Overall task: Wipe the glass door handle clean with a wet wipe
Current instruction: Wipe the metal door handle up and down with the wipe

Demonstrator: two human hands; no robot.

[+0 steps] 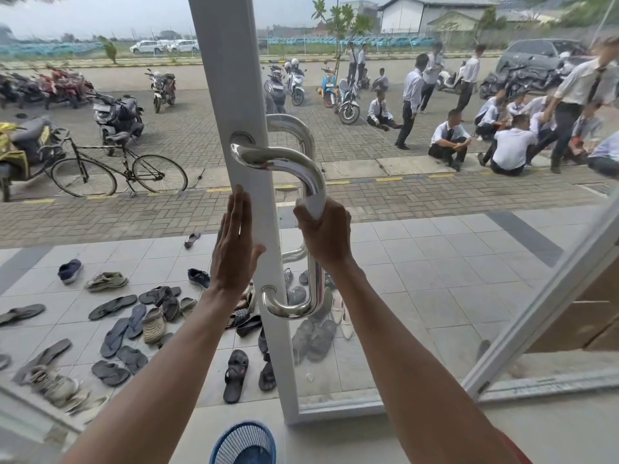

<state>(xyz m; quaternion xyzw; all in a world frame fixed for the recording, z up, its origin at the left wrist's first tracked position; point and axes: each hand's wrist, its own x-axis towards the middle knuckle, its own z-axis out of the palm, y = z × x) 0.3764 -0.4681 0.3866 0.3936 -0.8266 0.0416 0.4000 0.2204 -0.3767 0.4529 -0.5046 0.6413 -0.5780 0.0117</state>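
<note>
Hands, two: left hand (234, 246) flat-fingered against one door frame (234, 95), right hand (326, 236) fisted round one wipe (313, 205) on one handle (301, 169).

The handle (311, 182) is fixed to the door frame (241, 95), with the left hand (234, 249) flat on the frame to its left, the right hand (325, 236) around its bar over a wipe (313, 205), a basket (244, 443) below, and sandals (134, 329) beyond the glass.

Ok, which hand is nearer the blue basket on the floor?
Neither clearly. The left hand lies flat on the white door frame, the right hand grips the wet wipe on the door handle, both well above the blue basket.
</note>
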